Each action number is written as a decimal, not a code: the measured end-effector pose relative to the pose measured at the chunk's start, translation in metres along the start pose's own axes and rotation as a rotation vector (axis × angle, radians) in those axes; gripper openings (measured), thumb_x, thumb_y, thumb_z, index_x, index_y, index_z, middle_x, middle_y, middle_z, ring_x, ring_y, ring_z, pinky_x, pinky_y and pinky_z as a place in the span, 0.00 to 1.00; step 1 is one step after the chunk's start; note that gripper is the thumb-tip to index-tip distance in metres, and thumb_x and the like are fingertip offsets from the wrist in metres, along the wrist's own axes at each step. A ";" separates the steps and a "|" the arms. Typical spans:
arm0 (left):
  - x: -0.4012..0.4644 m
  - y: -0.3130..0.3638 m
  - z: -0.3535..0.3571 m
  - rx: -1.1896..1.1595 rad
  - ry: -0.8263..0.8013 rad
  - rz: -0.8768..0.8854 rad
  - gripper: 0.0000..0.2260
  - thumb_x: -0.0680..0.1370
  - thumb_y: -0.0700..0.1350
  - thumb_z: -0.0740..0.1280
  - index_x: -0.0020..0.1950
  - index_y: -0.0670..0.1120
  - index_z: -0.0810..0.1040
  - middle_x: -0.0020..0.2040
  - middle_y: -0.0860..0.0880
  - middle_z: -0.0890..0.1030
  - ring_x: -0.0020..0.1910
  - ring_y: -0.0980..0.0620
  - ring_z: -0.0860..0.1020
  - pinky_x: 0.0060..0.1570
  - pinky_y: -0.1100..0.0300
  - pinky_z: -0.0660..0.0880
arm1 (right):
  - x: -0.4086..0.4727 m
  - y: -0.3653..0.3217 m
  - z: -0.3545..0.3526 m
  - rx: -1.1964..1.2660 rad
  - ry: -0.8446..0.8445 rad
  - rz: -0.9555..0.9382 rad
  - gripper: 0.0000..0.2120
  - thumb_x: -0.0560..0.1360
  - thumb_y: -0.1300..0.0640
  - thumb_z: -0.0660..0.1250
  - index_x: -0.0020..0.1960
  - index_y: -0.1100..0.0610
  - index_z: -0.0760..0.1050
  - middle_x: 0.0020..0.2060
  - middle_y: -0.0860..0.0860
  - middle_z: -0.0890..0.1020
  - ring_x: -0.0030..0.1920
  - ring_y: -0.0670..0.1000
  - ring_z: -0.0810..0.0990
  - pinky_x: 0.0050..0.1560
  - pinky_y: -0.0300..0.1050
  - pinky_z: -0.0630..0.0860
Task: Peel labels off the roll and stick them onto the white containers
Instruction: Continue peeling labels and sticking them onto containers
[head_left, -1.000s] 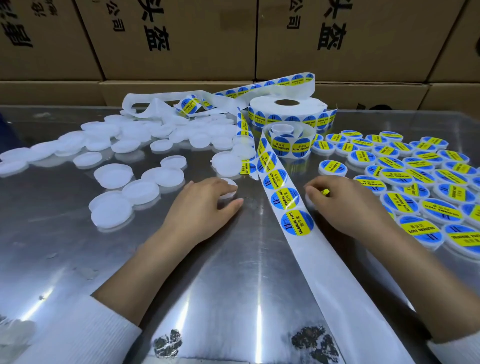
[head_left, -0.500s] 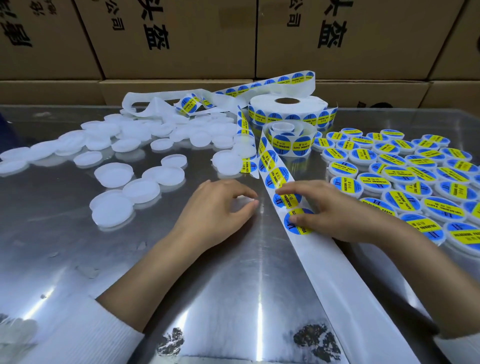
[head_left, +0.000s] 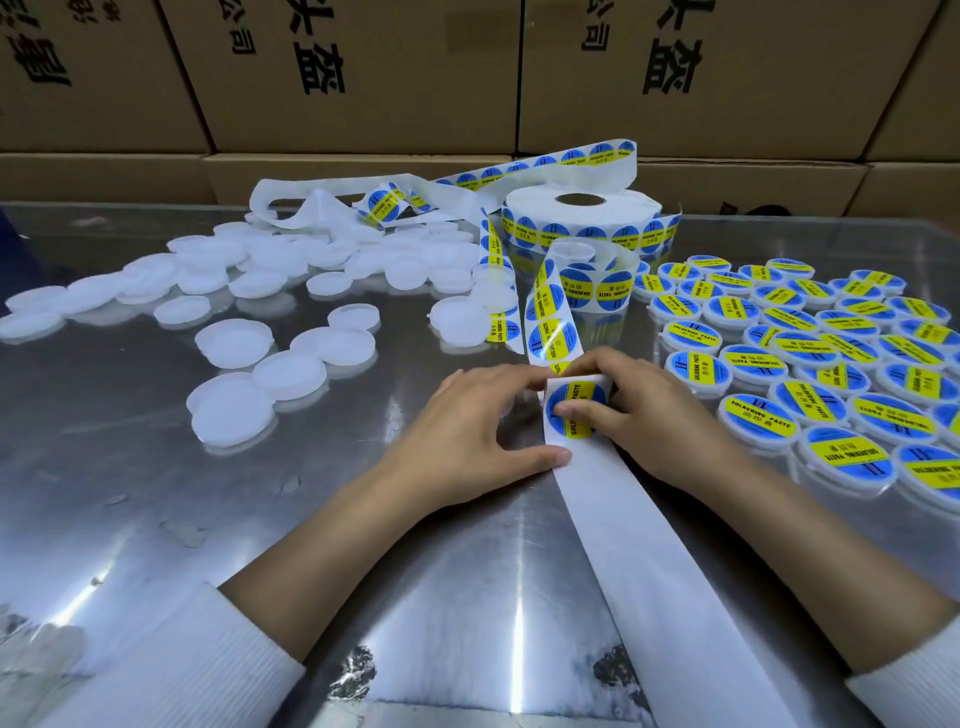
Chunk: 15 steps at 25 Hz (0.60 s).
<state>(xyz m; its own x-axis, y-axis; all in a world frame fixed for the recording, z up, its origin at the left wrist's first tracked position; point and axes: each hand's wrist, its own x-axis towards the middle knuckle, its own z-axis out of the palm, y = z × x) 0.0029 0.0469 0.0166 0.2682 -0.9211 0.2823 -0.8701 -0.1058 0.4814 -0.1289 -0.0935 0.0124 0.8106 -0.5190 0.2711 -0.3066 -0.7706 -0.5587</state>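
Observation:
A blue and yellow round label (head_left: 575, 400) sits on the white backing strip (head_left: 649, 561), which bends upward between my hands. My right hand (head_left: 644, 415) pinches the label at that bend, thumb on its face and fingers curled over the fold. My left hand (head_left: 467, 431) holds the strip's left edge between thumb and fingertips. The label roll (head_left: 582, 218) stands behind them with loose strip trailing from it. Plain white containers (head_left: 231, 410) lie to the left. Labelled containers (head_left: 810, 364) fill the right side.
The work surface is a shiny metal table (head_left: 363, 571). Cardboard boxes (head_left: 363, 78) are stacked along its far edge. A loose tangle of strip (head_left: 311, 202) lies behind the plain containers. The empty backing runs off towards the near right corner.
Both hands have come together on the strip. The right hand moved left from the labelled containers onto a label, and the strip is now lifted and bent between the hands.

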 end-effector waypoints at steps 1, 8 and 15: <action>0.001 0.000 0.000 -0.012 0.010 0.005 0.23 0.70 0.56 0.73 0.63 0.51 0.74 0.60 0.57 0.77 0.60 0.56 0.72 0.65 0.50 0.65 | 0.000 -0.001 0.001 0.034 0.028 0.006 0.14 0.71 0.42 0.67 0.52 0.46 0.73 0.42 0.47 0.79 0.44 0.49 0.75 0.46 0.50 0.73; 0.000 -0.001 -0.001 -0.061 0.040 -0.005 0.15 0.73 0.49 0.72 0.57 0.47 0.77 0.48 0.53 0.81 0.51 0.50 0.76 0.57 0.55 0.68 | -0.004 -0.011 -0.001 0.070 0.075 -0.028 0.15 0.68 0.37 0.65 0.47 0.44 0.67 0.37 0.45 0.79 0.39 0.47 0.77 0.43 0.53 0.76; 0.000 -0.002 -0.002 -0.110 0.086 0.002 0.04 0.77 0.44 0.67 0.46 0.52 0.80 0.42 0.61 0.81 0.48 0.55 0.79 0.63 0.54 0.64 | -0.008 -0.021 -0.002 0.087 0.201 -0.256 0.10 0.70 0.51 0.73 0.46 0.49 0.74 0.44 0.43 0.79 0.47 0.46 0.75 0.48 0.50 0.74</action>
<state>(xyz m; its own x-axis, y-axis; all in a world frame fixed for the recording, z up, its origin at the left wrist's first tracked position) 0.0053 0.0481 0.0172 0.3051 -0.8851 0.3513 -0.8214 -0.0580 0.5674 -0.1301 -0.0742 0.0239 0.7387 -0.3817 0.5556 -0.0546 -0.8554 -0.5150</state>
